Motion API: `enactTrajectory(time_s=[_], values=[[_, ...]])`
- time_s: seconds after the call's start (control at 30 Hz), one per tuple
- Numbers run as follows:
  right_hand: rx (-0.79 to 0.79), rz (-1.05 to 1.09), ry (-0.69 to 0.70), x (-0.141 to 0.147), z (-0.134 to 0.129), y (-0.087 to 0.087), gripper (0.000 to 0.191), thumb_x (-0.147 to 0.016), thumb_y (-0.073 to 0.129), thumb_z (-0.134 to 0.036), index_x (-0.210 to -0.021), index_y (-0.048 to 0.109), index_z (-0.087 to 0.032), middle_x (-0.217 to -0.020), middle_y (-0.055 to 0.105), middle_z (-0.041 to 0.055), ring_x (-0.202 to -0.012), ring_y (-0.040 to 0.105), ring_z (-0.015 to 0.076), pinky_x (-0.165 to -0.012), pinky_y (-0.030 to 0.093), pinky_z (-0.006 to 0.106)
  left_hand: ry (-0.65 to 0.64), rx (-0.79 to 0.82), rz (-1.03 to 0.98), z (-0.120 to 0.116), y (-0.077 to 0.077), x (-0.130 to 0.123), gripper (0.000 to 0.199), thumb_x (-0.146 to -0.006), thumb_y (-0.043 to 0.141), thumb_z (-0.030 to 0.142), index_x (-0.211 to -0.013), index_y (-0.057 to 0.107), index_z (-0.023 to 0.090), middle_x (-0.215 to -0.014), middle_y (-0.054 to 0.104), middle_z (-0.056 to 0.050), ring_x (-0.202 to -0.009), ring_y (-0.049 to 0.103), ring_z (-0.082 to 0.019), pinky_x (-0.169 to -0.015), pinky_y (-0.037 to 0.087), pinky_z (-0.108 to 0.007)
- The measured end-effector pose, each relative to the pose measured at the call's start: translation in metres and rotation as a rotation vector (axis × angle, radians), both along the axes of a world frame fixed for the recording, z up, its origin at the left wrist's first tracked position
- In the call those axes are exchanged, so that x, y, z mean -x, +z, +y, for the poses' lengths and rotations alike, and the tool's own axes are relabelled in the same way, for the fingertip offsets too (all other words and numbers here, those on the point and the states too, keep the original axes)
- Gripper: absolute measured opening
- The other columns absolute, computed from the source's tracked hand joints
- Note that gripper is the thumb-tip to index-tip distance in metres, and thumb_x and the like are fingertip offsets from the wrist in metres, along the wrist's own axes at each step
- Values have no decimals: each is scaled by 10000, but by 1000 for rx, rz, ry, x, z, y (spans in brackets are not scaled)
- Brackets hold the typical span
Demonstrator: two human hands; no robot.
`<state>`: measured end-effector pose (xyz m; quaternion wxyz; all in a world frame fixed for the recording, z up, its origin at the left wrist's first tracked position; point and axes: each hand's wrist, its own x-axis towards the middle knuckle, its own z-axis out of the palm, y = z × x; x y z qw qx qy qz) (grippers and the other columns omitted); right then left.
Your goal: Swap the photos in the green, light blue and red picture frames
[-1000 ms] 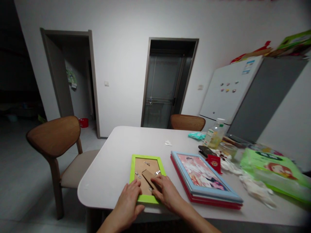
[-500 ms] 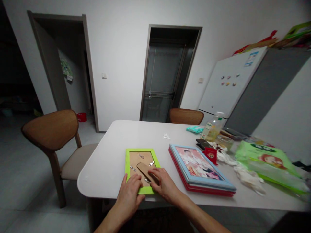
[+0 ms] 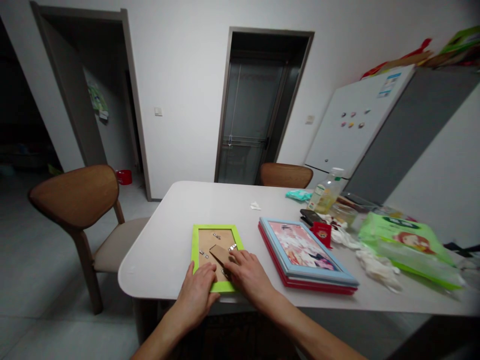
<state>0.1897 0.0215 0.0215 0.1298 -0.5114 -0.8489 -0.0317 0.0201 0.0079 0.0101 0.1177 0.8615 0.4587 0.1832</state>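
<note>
A lime-green photo frame point(image 3: 195, 245) lies back side up near the table's front edge. Its brown backing board point(image 3: 215, 239) carries several small metal clips and a brown stand flap point(image 3: 220, 253), which is partly raised. My left hand point(image 3: 198, 289) rests over the frame's lower left corner, fingers spread on the board and border. At the flap's right side is my right hand point(image 3: 249, 274), its fingers bent against the flap's edge; the thumb is mostly hidden.
On the white table point(image 3: 157, 250), right of the frame, lies a stack of blue and red photo frames point(image 3: 275, 245). Beyond it are a bottle point(image 3: 325, 195), a black phone point(image 3: 310, 216), a red booklet point(image 3: 322, 234), crumpled tissues point(image 3: 378, 270) and a green tissue pack point(image 3: 408, 245).
My right hand has shifted slightly up along the flap and covers more of it. The whole view has moved a little. My left hand stays at the frame's lower left.
</note>
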Motion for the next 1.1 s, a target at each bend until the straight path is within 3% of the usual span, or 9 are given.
enactTrajectory(time_s=[0.1, 0.2, 0.4, 0.6, 0.8, 0.87, 0.97, 1.03, 1.1], values=[[-22, -68, 11, 3, 1, 2, 222, -812, 415, -230, -989, 548, -245, -1132, 471, 79, -1018, 395, 218, -775, 308, 320, -2, 5, -5, 0, 0, 0, 240, -663, 580, 146, -897, 533, 178, -1178, 515, -110, -1130, 411, -238, -977, 179, -518], [-12, -82, 63, 8, 4, 4, 168, -803, 449, -260, -878, 598, -245, -1006, 530, 55, -939, 431, 200, -746, 303, 313, -5, 4, -24, 0, -2, 1, 254, -657, 585, 142, -902, 528, 181, -1173, 519, -102, -1128, 412, -235, -978, 175, -518], [66, 37, 154, 14, 18, -4, 134, -752, 527, -254, -753, 661, -249, -815, 568, 19, -791, 461, 152, -684, 302, 273, 11, -11, -88, 0, -8, 2, 284, -649, 602, 137, -913, 507, 185, -1146, 533, -87, -1103, 435, -212, -981, 178, -505], [64, 111, 317, -1, 9, -5, 207, -753, 470, -179, -855, 636, -251, -902, 530, 31, -834, 431, 155, -710, 317, 274, 13, -7, -146, 1, -10, 6, 292, -647, 606, 137, -913, 500, 194, -1081, 564, -72, -1052, 478, -205, -977, 190, -506], [87, 148, 362, -10, -2, -3, 255, -694, 466, -110, -872, 602, -232, -949, 511, 27, -881, 422, 163, -768, 330, 290, 2, 14, -210, 2, -11, 8, 306, -634, 611, 125, -914, 508, 193, -1032, 577, -50, -1031, 488, -195, -984, 171, -497], [60, 211, 290, -13, 5, -8, 332, -688, 437, -81, -962, 572, -212, -978, 511, 43, -900, 427, 158, -790, 333, 278, 7, 20, -217, 2, -10, 8, 317, -627, 618, 132, -919, 507, 192, -996, 587, -45, -1009, 499, -194, -983, 176, -491], [4, 269, 11, -18, 24, -15, 364, -725, 386, -89, -1057, 525, -140, -967, 519, 88, -890, 442, 158, -789, 339, 255, 6, 20, -216, 2, -8, 7, 326, -621, 622, 142, -919, 503, 196, -971, 591, -39, -983, 512, -192, -981, 178, -490], [16, 203, -156, -22, 37, -16, 286, -757, 370, -124, -945, 586, -127, -891, 531, 97, -851, 451, 165, -762, 340, 248, 7, 20, -215, 2, -8, 7, 368, -618, 625, 143, -955, 488, 191, -955, 594, -40, -968, 518, -188, -983, 174, -488], [42, 126, -217, -24, 48, -17, 257, -773, 371, -154, -785, 627, -131, -828, 534, 100, -816, 454, 170, -734, 334, 246, 9, 22, -213, 2, -7, 6, 402, -617, 624, 138, -987, 474, 182, -955, 593, -47, -970, 516, -188, -985, 170, -488]])
